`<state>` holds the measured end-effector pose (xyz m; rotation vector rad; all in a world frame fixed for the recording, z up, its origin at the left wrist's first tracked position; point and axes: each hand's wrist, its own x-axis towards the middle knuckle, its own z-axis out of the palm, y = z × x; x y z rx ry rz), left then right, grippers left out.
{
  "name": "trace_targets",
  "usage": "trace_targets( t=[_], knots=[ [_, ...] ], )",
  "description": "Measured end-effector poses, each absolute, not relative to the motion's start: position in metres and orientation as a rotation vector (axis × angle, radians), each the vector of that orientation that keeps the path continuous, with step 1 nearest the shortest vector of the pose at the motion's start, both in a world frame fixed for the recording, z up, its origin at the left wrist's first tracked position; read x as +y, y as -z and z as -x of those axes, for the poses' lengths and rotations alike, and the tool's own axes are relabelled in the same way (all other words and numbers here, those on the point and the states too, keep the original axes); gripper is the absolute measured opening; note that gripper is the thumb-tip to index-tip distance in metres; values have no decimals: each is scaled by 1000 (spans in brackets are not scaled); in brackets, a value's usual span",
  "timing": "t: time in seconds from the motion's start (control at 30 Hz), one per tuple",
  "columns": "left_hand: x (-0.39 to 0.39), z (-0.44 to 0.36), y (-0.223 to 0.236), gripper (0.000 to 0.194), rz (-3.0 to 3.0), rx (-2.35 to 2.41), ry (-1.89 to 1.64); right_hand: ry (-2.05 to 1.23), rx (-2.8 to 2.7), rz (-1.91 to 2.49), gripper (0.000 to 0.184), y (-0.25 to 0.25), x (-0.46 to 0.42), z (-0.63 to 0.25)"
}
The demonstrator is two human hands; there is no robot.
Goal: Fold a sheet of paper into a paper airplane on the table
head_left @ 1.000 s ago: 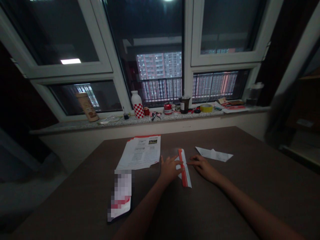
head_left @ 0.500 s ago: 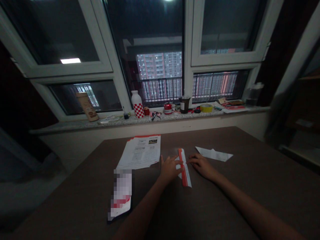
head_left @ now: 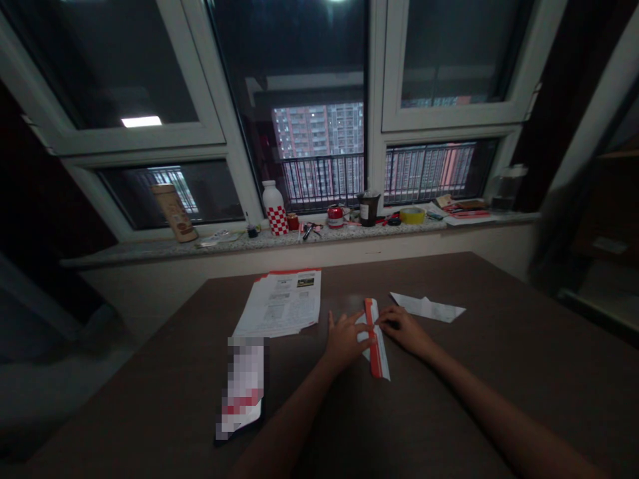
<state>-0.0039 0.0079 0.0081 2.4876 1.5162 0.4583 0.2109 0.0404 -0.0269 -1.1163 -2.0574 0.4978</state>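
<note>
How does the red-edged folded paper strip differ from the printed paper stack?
The folded strip is narrow, the stack broad and rectangular. The strip's red band is wide, the stack's red edge thin. The strip lies between the left hand and right hand; the stack lies apart. Both rest on the dark table.

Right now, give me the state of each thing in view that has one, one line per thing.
Paper strip: folded lengthwise, red-edged, lying flat.
Left hand: open, fingers against the strip.
Right hand: open, fingertips at the strip's edge.
Printed sheets: flat, stacked, unfolded.
White paper: creased, lying flat.
Tape roll: lying flat on the sill.
Window: shut, dark outside.
</note>
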Motion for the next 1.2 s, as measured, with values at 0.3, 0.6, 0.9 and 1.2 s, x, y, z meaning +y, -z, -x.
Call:
trace_targets(
  t=[0.3,0.6,0.9,1.2],
  knots=[
    [9,6,-8,32,-2491,1512,-430,-495,-2041,1115,12,29,41,-212],
    [12,7,-4,33,-2517,1526,-394,-423,-2092,1141,16,25,37,-210],
    [9,5,-6,31,-2520,1562,-395,-452,-2105,1156,23,27,40,-213],
    [9,5,-8,33,-2497,1565,-361,-467,-2143,1086,28,25,35,-218]
  ],
)
